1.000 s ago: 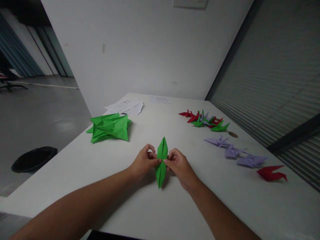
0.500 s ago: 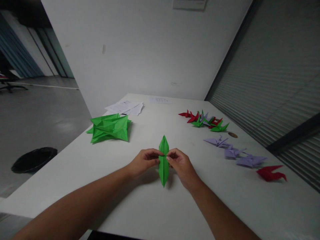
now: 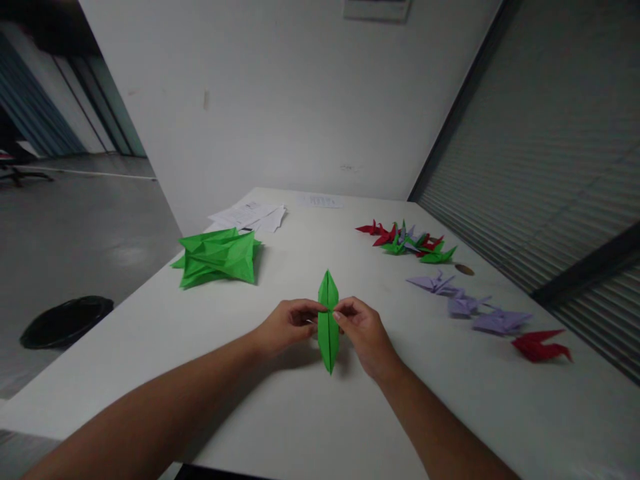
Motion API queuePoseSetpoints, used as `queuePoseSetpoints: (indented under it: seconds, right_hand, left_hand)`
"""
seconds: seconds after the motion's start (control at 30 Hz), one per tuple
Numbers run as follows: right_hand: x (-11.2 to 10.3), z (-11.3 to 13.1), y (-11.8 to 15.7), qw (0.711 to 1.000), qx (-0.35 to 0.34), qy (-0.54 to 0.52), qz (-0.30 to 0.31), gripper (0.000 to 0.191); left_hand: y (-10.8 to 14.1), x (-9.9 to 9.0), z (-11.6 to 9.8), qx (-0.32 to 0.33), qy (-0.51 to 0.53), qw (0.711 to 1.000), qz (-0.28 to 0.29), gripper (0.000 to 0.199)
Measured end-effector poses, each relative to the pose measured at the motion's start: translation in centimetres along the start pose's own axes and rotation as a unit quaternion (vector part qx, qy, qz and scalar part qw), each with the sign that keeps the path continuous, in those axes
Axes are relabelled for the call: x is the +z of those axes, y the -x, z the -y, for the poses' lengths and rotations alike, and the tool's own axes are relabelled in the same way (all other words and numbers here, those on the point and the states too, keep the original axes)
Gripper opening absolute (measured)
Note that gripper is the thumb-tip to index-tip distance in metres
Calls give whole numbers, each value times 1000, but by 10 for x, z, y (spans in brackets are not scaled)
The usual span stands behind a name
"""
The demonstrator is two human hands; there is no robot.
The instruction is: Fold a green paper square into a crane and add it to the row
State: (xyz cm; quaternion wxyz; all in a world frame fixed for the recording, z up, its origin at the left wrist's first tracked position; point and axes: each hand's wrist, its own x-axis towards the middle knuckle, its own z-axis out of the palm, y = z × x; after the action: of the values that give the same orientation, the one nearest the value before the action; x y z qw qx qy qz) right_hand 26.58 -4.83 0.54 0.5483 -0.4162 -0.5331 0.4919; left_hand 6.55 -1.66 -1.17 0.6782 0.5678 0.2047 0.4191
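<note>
A long, narrow piece of folded green paper (image 3: 329, 340) points away from me above the white table (image 3: 240, 393), with a crease line down its middle. My left hand (image 3: 293, 325) pinches its left edge near the middle between thumb and fingers. On the opposite edge, my right hand (image 3: 364, 329) grips it with thumb and index finger. The fingertips of both hands nearly meet across the paper. Its pointed far and near ends show uncovered.
Folded green papers (image 3: 220, 257) lie stacked at the left, before printed sheets (image 3: 247, 215). Red, green and purple paper cranes (image 3: 410, 241) cluster at the back right. Purple cranes (image 3: 501, 321) and a red one (image 3: 540, 347) line the right side. A black bin (image 3: 67, 321) stands left.
The near half of the green paper has tilted slightly to the right. Both hands keep their hold in nearly the same place.
</note>
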Motion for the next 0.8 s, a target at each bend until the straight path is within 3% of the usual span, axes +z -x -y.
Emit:
queuePoseSetpoints:
  seconds: [0.13, 0.47, 0.8]
  right_hand:
    - [0, -1, 0, 1000, 5, -4, 1, 22]
    - [0, 1, 3, 999, 0, 11, 36, 13]
    - [-3, -4, 5, 995, -20, -20, 99, 30]
  left_hand:
    - [0, 2, 1, -14, 17, 1000, 5, 43]
    - [-1, 5, 1, -22, -26, 996, -81, 36]
    - [-3, 4, 0, -11, 6, 995, -102, 33]
